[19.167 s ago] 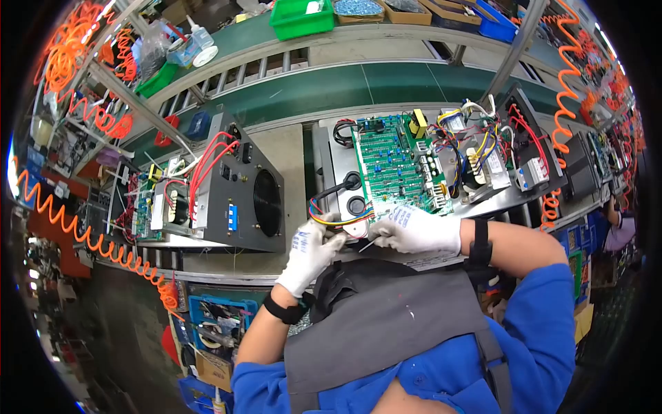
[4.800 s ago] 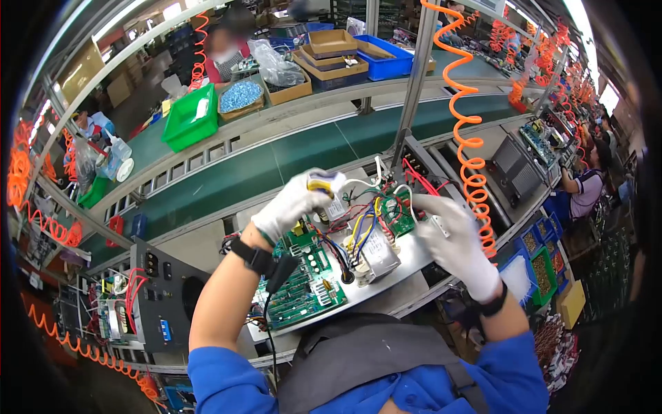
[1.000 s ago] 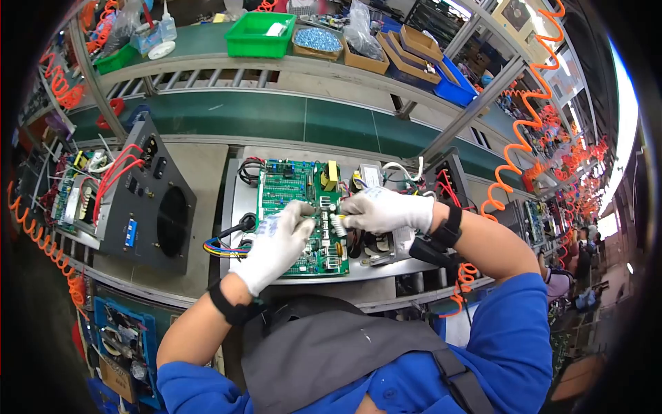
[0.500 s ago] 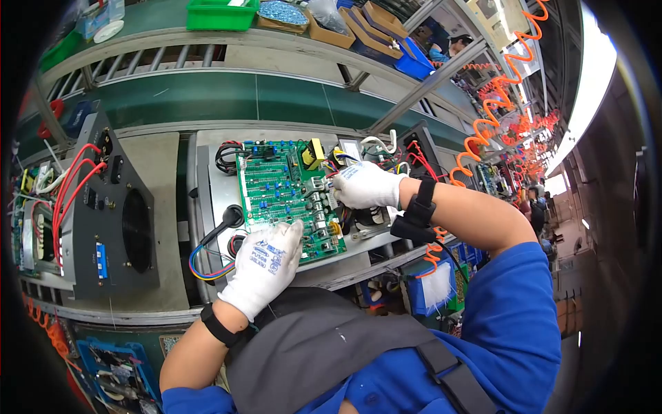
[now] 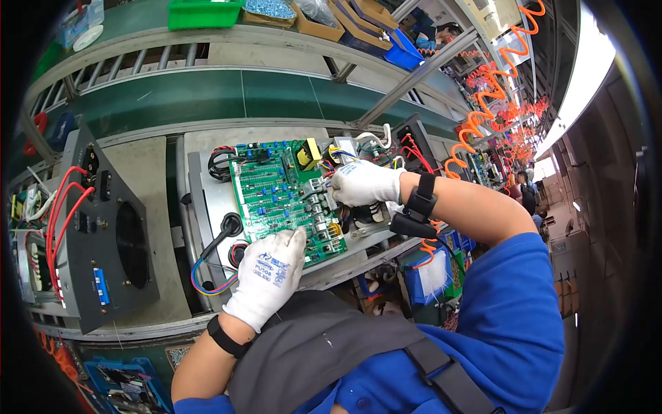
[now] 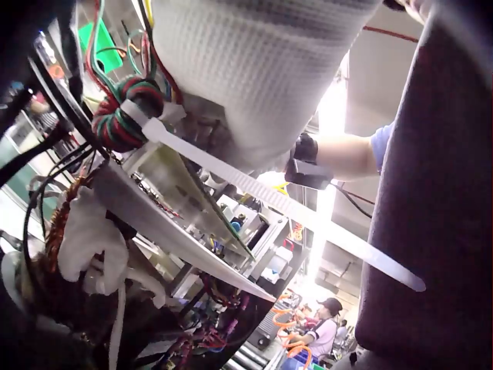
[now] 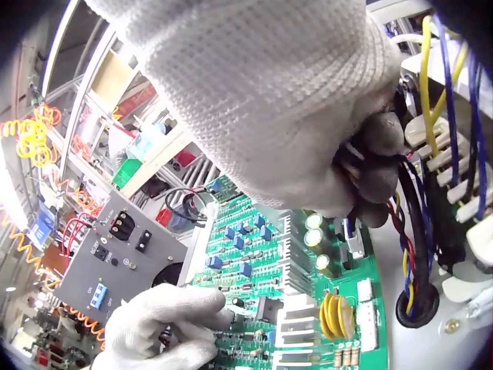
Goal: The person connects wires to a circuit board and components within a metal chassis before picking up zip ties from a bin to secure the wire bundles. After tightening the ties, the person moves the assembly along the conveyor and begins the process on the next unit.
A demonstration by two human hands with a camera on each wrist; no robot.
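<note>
A green circuit board [image 5: 256, 196] lies on a metal plate [image 5: 210, 200]. My gloved right hand [image 5: 365, 183] is at its right side, bent fingers gripping thin coloured wires [image 7: 406, 254] that run up from a round black grommet [image 7: 417, 306]. At the board's front edge is my gloved left hand [image 5: 269, 276]; its loosely bent fingers rest over the components, and nothing shows held. In the left wrist view a white cable tie [image 6: 262, 189] is looped on a ring [image 6: 119, 127] wound with red and green wire, below that hand. A yellow-wrapped transformer [image 5: 308, 154] stands on the board's back right.
A grey chassis [image 5: 110, 228] with red cables and a fan opening stands at the left. Behind runs a green conveyor belt [image 5: 200, 96]. An orange coiled hose [image 5: 469, 131] hangs at the right. A blue tray [image 5: 127, 386] of tools sits below left.
The left hand has drawn back from mid-board to the front edge. The right hand stays at the board's right side; several seconds ago both hands were over the right-hand components and white cables.
</note>
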